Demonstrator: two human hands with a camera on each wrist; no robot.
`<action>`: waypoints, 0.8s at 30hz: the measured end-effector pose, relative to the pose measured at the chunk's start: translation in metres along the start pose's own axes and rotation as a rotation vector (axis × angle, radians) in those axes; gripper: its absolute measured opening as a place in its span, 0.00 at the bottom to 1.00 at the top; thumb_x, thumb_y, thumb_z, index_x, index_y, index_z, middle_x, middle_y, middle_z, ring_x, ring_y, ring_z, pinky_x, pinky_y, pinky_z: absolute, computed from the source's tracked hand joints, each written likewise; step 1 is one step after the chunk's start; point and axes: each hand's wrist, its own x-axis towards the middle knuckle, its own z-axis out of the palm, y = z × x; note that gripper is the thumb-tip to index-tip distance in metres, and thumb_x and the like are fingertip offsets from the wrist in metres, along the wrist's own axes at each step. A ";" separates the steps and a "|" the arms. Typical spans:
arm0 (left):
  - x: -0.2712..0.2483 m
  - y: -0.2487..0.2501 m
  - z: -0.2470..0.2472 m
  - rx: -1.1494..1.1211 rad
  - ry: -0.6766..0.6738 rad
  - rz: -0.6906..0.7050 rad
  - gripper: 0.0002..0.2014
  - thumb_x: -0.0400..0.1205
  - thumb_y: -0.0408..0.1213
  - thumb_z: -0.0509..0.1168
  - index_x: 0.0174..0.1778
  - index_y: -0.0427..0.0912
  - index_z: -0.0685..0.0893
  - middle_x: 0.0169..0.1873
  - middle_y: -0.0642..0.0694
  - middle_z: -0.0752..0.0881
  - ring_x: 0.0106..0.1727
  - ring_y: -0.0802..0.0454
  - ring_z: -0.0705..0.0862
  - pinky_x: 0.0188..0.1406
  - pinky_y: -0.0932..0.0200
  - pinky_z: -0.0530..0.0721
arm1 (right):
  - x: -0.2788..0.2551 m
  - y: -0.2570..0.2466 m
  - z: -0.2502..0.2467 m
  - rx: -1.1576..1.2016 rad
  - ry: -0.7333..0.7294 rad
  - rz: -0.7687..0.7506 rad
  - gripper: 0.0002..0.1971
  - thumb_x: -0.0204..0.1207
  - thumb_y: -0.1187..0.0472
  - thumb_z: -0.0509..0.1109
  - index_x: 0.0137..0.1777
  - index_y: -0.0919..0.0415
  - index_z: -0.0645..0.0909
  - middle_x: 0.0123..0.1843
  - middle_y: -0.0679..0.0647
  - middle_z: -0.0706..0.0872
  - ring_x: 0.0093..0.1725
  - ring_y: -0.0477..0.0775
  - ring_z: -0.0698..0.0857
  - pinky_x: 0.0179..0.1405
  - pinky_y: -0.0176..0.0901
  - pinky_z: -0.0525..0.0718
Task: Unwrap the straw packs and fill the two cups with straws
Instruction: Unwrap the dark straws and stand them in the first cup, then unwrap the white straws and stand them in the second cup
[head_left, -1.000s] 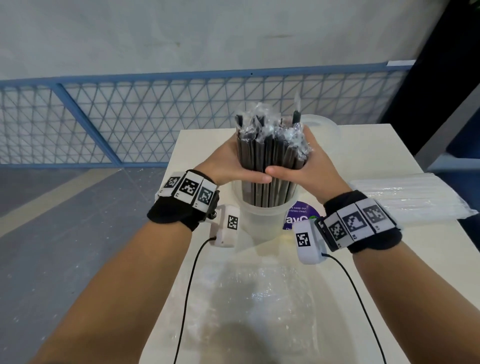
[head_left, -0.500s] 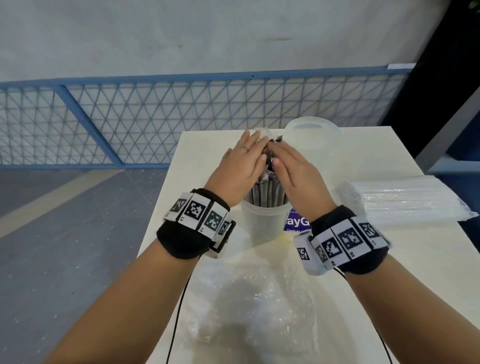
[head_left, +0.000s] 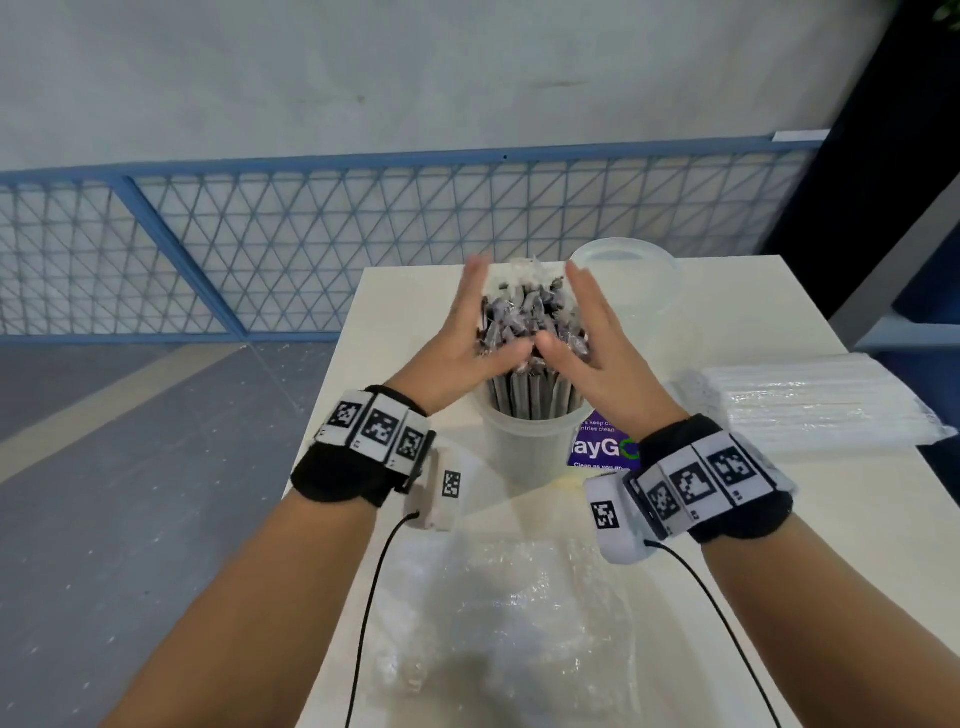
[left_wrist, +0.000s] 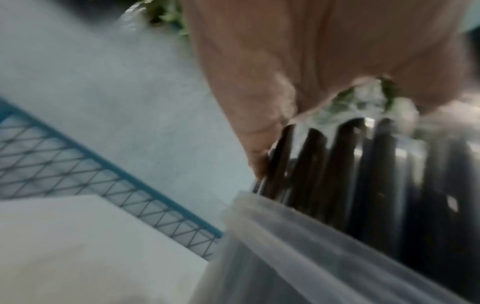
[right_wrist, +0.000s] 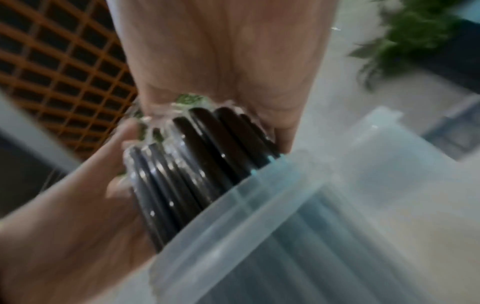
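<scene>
Two translucent cups stand on the white table. The near cup is packed with a bundle of dark straws, each in a clear sleeve, standing upright well above its rim; the individual straws are too many and too blurred to count. The far cup stands beyond and to the right of the near cup, apart from it; nothing is visible inside it.

One sealed pack of white straws lies flat to the right of the near cup. One crumpled clear wrapper lies on the table in front of the near cup. One purple label lies just beside the near cup, at its right base.

The left hand and right hand flank the straw tops, fingers straight and spread, palms inward against the bundle, gripping nothing. A blue mesh fence runs behind the table.
</scene>
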 end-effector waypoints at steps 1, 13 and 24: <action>-0.001 -0.004 -0.003 -0.055 -0.002 -0.037 0.52 0.75 0.43 0.72 0.80 0.53 0.35 0.81 0.60 0.50 0.79 0.66 0.56 0.75 0.69 0.61 | 0.000 0.004 -0.002 0.100 -0.001 0.038 0.48 0.70 0.37 0.69 0.82 0.47 0.43 0.85 0.46 0.50 0.81 0.39 0.53 0.79 0.40 0.56; 0.008 -0.008 0.002 0.185 0.014 0.041 0.58 0.61 0.32 0.81 0.80 0.48 0.48 0.70 0.53 0.70 0.71 0.54 0.73 0.68 0.64 0.74 | 0.005 0.006 0.012 -0.223 0.029 -0.174 0.39 0.71 0.44 0.68 0.80 0.41 0.54 0.80 0.47 0.62 0.78 0.45 0.65 0.71 0.60 0.73; -0.062 -0.013 -0.011 0.204 0.399 -0.030 0.61 0.61 0.51 0.75 0.81 0.50 0.38 0.77 0.69 0.43 0.73 0.83 0.46 0.70 0.81 0.50 | -0.011 0.010 0.002 0.047 0.455 -0.176 0.25 0.81 0.43 0.54 0.75 0.52 0.66 0.73 0.48 0.70 0.70 0.43 0.74 0.69 0.29 0.70</action>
